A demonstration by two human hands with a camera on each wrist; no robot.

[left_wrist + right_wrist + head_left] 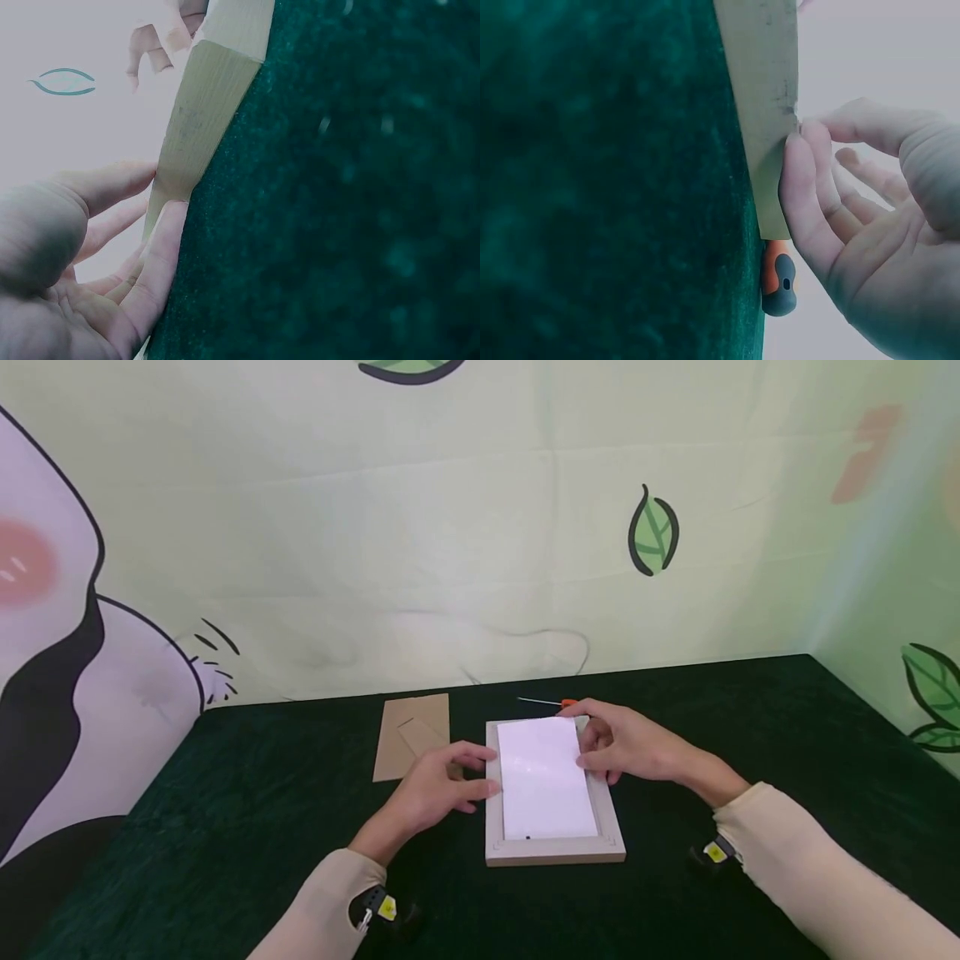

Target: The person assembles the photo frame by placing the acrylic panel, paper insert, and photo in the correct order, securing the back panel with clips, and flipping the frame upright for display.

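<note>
A light wooden picture frame [555, 850] lies flat on the dark green cloth, with a white sheet [540, 777] inside it. My left hand [435, 785] rests at the frame's left rail. In the left wrist view the left hand [75, 247] has relaxed fingers against the frame's side [199, 135]. My right hand [637, 747] is at the upper right rail, with its fingers over the sheet's edge. In the right wrist view the right hand [855, 247] lays fairly straight fingers along the frame's side [761, 90], thumb above it.
A brown backing board [408, 731] lies left of the frame, partly under my left hand. A small screwdriver [551, 702] with an orange handle [778, 277] lies just behind the frame. The green cloth [225, 827] ends at a printed backdrop wall.
</note>
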